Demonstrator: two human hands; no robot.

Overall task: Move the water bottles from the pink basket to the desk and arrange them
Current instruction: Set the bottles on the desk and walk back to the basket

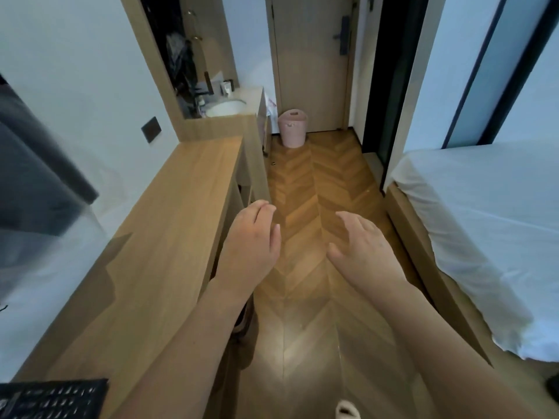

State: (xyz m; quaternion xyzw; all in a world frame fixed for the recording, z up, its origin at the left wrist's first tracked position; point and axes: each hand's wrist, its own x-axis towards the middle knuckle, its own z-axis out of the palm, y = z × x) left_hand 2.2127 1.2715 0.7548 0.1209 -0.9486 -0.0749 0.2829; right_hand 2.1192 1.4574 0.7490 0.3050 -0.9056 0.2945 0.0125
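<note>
A pink basket (292, 127) stands on the floor far ahead, by the closed door at the end of the corridor. Its inside is hidden, so no water bottles show. The long wooden desk (157, 237) runs along the left wall. My left hand (252, 237) and my right hand (360, 246) are both stretched forward over the floor, fingers loosely curled, holding nothing. Both hands are far from the basket.
A dark monitor (36, 176) sits at the left, and a black keyboard (51, 399) lies on the desk's near end. A sink counter (227, 108) follows the desk. A white bed (484, 225) fills the right side. Herringbone floor (305, 182) runs between them.
</note>
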